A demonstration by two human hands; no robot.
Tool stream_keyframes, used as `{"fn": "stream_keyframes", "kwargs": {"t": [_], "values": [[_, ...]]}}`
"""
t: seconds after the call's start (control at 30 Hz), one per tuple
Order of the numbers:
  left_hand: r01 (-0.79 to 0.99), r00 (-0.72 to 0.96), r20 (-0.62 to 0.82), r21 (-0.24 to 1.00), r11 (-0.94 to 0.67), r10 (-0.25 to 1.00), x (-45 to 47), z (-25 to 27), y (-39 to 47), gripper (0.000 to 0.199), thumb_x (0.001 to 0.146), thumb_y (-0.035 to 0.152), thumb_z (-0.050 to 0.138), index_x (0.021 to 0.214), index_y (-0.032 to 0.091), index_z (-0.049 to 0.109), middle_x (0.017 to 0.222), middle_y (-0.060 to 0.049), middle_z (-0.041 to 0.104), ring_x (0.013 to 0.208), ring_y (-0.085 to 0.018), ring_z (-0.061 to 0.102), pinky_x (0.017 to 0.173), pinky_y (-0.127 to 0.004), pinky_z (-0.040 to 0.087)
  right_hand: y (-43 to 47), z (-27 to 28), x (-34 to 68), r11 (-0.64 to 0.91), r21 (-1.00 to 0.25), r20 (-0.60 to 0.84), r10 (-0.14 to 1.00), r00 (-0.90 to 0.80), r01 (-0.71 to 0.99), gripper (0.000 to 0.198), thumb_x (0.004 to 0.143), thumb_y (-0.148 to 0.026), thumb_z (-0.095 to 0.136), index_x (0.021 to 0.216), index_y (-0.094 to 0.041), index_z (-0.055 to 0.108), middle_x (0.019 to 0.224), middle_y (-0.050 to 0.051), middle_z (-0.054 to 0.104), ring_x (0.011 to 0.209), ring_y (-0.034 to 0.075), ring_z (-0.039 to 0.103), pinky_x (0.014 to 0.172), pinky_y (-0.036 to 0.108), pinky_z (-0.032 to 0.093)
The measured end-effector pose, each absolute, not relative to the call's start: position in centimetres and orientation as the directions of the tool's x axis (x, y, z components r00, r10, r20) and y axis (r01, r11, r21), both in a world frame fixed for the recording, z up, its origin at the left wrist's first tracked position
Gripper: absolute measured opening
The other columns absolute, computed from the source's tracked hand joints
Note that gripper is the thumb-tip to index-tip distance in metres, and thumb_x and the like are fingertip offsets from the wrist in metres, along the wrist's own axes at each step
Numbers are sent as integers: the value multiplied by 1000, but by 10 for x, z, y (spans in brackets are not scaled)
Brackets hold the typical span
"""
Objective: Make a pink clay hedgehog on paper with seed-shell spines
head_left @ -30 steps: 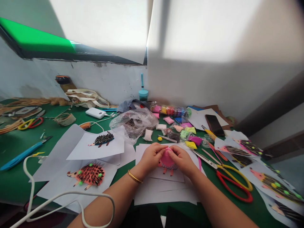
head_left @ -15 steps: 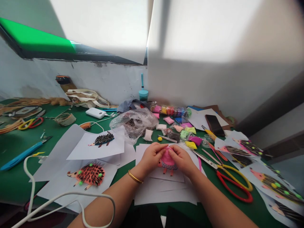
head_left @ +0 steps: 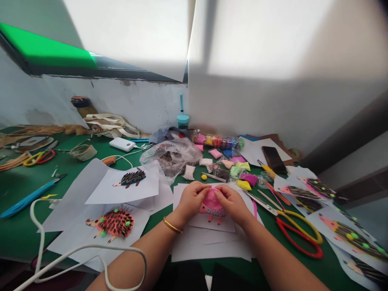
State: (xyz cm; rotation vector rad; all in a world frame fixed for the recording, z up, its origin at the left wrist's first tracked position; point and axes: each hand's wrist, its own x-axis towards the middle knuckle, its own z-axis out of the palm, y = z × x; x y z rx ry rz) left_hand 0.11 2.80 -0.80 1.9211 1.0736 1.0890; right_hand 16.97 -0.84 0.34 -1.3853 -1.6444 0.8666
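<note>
Between my two hands is a flattened piece of pink modelling clay. My left hand pinches its left edge between thumb and fingers. On the other side, the thumb and fingers of my right hand grip the right edge. Just below the clay lies a paper hedgehog picture, with a pink face, scalloped body and pink legs showing; its upper part is hidden by the clay and my hands. The picture rests on a stack of white paper. A gold bracelet circles my left wrist.
Large scissors with red and yellow handles lie right of my right arm. Small clay packets and a plastic bag of seeds sit beyond my hands. Finished hedgehog pictures lie on both sides. A white cable loops at front left.
Both hands stay in nearly the same place, still pinching the pink clay. The clay shows a little wider between the thumbs, and my left hand has shifted slightly to the left.
</note>
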Motion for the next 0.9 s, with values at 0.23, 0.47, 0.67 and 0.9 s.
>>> {"fn": "stream_keyframes", "kwargs": {"t": [0.23,0.47,0.67,0.9], "values": [[312,393,322,834,-454,862,1,-7,27,19,87,30,56,94,24,73,83,-3,62,80,-15,58,73,-26,46,-9,5,168,152,-882,130,988,-80,446,24,87,-37,48,83,-19,63,80,2,65,76,18,57,67,26,42],[280,371,350,841,-463,860,1,-5,24,27,86,25,57,112,26,66,102,-4,64,89,-15,59,83,-28,47,-10,6,168,136,-882,118,991,-68,452,25,87,-38,48,81,-19,63,77,1,64,73,17,56,65,26,41],[344,360,369,802,-489,857,0,-6,25,21,87,22,54,98,23,71,88,-3,68,83,-15,60,78,-28,47,-10,6,168,138,-903,115,990,-81,407,25,86,-39,49,84,-19,64,81,2,65,77,18,58,67,27,43],[327,409,337,814,-481,848,1,-5,23,30,89,25,51,116,28,63,103,-4,64,94,-16,59,85,-29,46,-8,3,169,157,-888,138,988,-77,433,24,86,-37,49,82,-18,64,80,3,65,78,18,58,67,27,43]]}}
